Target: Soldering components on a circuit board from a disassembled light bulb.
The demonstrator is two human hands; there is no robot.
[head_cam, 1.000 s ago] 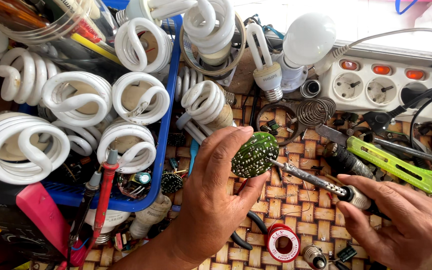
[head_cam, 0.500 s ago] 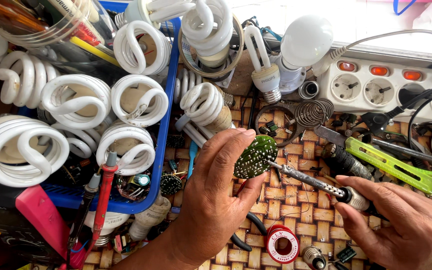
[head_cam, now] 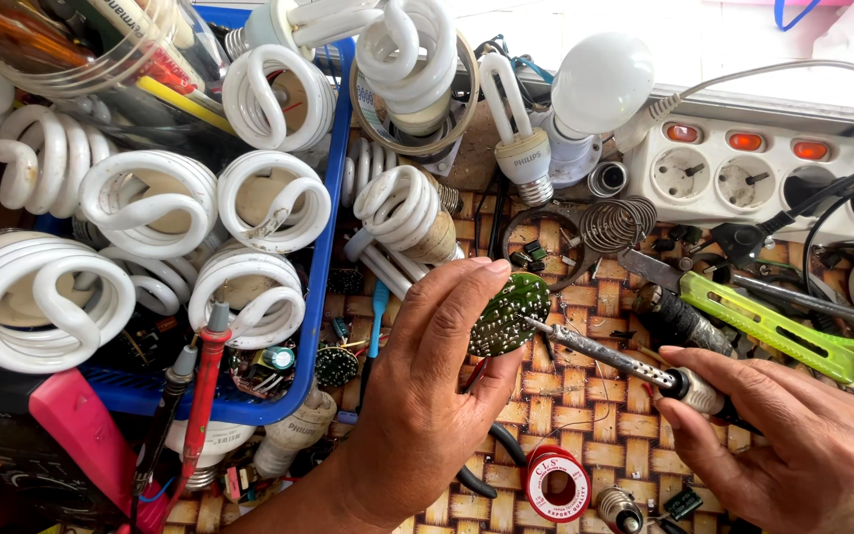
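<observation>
My left hand [head_cam: 427, 396] pinches a small round green circuit board [head_cam: 508, 314] between thumb and fingers, holding it tilted above the woven mat. My right hand [head_cam: 793, 445] grips the handle of a soldering iron [head_cam: 625, 364]. The iron's metal tip touches the right side of the board. A red spool of solder wire [head_cam: 557, 485] lies on the mat just below my left hand.
A blue tray [head_cam: 320, 267] at the left holds several white spiral lamps [head_cam: 155, 203]. More lamps and a round white bulb [head_cam: 600, 84] lie behind. A white power strip [head_cam: 743, 168] sits at the back right. Green-handled pliers [head_cam: 773, 326] and red and black probes [head_cam: 200, 396] lie nearby.
The board has tilted slightly in my left hand and the iron's tip has stayed against it. Both hands have barely moved.
</observation>
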